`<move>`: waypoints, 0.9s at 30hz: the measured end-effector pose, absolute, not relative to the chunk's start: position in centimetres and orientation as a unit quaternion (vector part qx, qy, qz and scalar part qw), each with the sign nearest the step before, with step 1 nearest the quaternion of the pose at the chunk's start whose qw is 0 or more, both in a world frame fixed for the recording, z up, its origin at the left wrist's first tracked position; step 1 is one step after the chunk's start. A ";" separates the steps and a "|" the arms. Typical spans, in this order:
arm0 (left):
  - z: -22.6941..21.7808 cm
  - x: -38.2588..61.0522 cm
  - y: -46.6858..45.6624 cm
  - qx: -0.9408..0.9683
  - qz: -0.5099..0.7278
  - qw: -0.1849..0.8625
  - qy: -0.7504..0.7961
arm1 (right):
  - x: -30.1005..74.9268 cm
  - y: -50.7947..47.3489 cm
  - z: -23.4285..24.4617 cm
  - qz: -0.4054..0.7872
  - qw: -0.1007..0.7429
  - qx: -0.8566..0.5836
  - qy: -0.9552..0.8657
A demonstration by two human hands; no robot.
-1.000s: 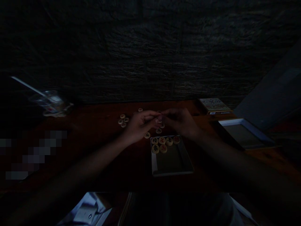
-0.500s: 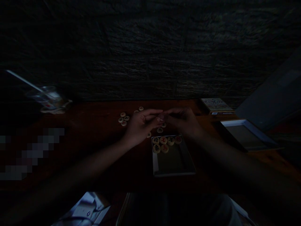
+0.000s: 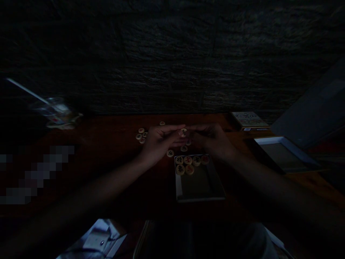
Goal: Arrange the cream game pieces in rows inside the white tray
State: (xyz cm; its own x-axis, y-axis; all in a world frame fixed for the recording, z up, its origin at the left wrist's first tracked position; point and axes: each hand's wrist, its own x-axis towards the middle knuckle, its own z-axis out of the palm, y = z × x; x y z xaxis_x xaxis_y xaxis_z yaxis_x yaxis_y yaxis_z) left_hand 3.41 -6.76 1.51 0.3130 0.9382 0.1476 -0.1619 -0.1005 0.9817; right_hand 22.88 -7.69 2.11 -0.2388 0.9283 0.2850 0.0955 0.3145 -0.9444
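My left hand (image 3: 159,142) pinches a round wooden Chinese chess piece (image 3: 183,132) with a dark character on it, thumb and fingers closed around its left side. From the other side, my right hand (image 3: 211,138) meets it with its fingertips closed at the piece's right edge. Just below the hands, an open box tray (image 3: 199,199) holds several pieces in its far rows, such as a red-marked piece (image 3: 189,169). Loose on the table near my left hand are a dark-marked piece (image 3: 170,153) and a small cluster of pieces (image 3: 141,130). Dim light blurs the fingertips.
A second shallow tray or lid (image 3: 283,154) lies at the right, with a printed box (image 3: 249,120) behind it. At the left stands a clear cup (image 3: 58,113) with a straw. A dark stone wall (image 3: 172,64) rises behind the wooden table (image 3: 113,133).
The piece between my hands has turned so its dark-marked face shows. My left hand has shifted slightly left, and more of the loose piece beside its wrist is visible.
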 end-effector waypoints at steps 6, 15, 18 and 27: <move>1.5 3.4 -6.9 0.576 0.477 0.576 0.331 | 22.6 -7.8 2.0 0.454 0.493 -0.382 -0.636; 1.6 3.3 -7.2 0.598 0.464 0.568 0.324 | 22.6 -7.9 2.0 0.484 0.491 -0.411 -0.597; 1.7 3.4 -7.2 0.592 0.466 0.571 0.325 | 22.5 -7.9 2.1 0.491 0.492 -0.417 -0.586; 1.8 3.6 -7.6 0.597 0.462 0.574 0.317 | 22.5 -8.2 2.5 0.468 0.491 -0.422 -0.601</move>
State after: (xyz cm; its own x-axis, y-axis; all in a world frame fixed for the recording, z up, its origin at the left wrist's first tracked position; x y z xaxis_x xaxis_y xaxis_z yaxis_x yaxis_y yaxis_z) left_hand 3.55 -7.56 1.82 0.3729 0.9086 0.1881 -0.1524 -0.1400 0.9784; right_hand 22.45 -8.19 2.52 -0.1604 0.9676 0.1951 0.0469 0.2049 -0.9777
